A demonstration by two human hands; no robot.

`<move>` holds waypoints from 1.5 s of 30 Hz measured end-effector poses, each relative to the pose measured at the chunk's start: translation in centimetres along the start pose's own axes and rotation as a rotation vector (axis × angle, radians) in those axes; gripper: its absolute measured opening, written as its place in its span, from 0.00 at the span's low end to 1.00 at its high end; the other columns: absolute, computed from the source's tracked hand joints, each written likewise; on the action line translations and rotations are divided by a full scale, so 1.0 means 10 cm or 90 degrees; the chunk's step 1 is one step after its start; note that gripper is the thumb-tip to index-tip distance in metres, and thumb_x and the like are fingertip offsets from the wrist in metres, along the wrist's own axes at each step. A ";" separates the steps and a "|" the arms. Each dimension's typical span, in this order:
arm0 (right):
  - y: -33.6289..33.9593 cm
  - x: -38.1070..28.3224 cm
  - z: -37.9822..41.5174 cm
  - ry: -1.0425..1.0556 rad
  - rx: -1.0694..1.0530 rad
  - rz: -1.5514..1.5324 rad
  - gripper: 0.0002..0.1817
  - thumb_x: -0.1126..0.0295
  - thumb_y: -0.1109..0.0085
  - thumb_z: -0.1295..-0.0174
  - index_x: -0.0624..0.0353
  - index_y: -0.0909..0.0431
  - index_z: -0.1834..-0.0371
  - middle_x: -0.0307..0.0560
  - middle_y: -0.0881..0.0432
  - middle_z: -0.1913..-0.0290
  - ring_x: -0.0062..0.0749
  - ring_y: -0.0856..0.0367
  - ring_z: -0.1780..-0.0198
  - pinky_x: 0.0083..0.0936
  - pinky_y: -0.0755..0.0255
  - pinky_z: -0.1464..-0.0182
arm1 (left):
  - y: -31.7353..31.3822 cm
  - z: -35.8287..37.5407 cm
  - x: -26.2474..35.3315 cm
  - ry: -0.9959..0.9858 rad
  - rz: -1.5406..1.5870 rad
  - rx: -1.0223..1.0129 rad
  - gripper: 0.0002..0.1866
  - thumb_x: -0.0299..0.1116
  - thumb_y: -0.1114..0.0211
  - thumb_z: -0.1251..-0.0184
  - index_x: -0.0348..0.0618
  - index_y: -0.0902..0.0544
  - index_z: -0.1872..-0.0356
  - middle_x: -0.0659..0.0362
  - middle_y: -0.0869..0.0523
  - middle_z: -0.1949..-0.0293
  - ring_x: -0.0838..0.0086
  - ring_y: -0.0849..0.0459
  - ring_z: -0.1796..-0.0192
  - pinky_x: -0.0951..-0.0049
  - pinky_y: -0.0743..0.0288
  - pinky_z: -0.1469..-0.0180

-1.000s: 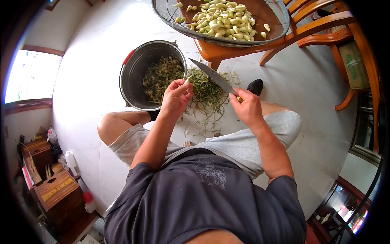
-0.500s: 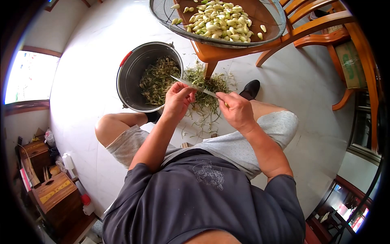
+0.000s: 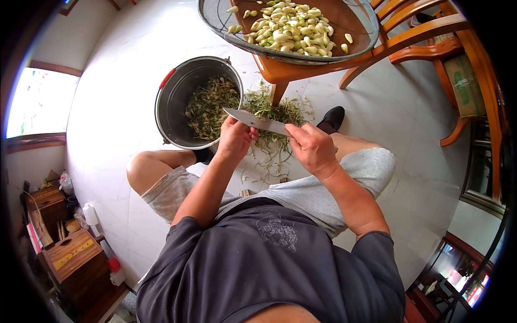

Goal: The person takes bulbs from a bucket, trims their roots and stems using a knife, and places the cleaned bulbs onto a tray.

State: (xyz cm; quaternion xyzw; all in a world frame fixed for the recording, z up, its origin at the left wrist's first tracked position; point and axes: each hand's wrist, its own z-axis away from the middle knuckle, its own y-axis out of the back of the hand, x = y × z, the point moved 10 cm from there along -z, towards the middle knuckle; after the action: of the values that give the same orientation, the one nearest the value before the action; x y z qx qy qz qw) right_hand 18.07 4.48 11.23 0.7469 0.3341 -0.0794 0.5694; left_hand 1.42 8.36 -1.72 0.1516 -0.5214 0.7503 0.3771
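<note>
My right hand [image 3: 312,148] is wrapped round the handle end of a knife [image 3: 258,122], whose broad blade points left with its flat side up. Beneath the blade is my left hand [image 3: 236,137], its fingers pinched together at the knife; what they hold is hidden. Behind it stands a dark metal bucket [image 3: 171,107] with dry trimmings [image 3: 210,102] inside. Green and pale scraps [image 3: 277,110] lie on the floor right of the bucket. Above, a mesh tray [image 3: 360,51] bears a heap of pale bulbs [image 3: 291,32].
A wooden chair [image 3: 301,70] carries the tray at the top. More wooden furniture and a cardboard box [image 3: 466,86] stand at the right. Wooden cabinets [image 3: 72,253] and a white bottle [image 3: 90,213] are at the lower left. My knees are on both sides.
The knife has turned from nearly edge-on to showing the broad side of its blade. My right hand has tilted with it, and my left hand has shifted slightly down.
</note>
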 end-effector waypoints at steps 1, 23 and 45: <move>-0.01 0.00 0.00 0.002 -0.002 0.004 0.14 0.75 0.37 0.50 0.53 0.19 0.58 0.44 0.26 0.76 0.39 0.24 0.76 0.31 0.29 0.74 | 0.01 0.00 -0.01 0.001 -0.010 0.001 0.02 0.23 0.46 0.33 0.43 0.27 0.62 0.58 0.21 0.71 0.75 0.24 0.76 0.74 0.30 0.74; -0.20 0.86 0.27 -0.328 -0.202 0.062 0.10 0.64 0.45 0.44 0.56 0.19 0.65 0.55 0.18 0.69 0.52 0.20 0.64 0.43 0.26 0.62 | -0.37 0.10 0.55 -0.058 -0.145 -0.042 0.05 0.22 0.37 0.39 0.38 0.25 0.65 0.58 0.20 0.74 0.78 0.23 0.75 0.80 0.29 0.73; -0.57 0.72 0.19 -0.348 -0.353 -0.078 0.11 0.64 0.43 0.43 0.60 0.22 0.64 0.58 0.20 0.70 0.55 0.21 0.64 0.43 0.29 0.64 | 2.29 -1.48 1.52 0.180 -0.950 0.281 0.08 0.27 0.41 0.41 0.35 0.18 0.76 0.52 0.18 0.81 0.68 0.18 0.81 0.66 0.23 0.79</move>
State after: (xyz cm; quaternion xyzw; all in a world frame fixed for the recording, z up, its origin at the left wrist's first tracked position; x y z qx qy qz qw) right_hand 20.72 6.41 2.48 0.4949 0.2229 -0.2160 0.8116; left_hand -22.91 23.87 -13.63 0.4355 -0.0680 0.3975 0.8048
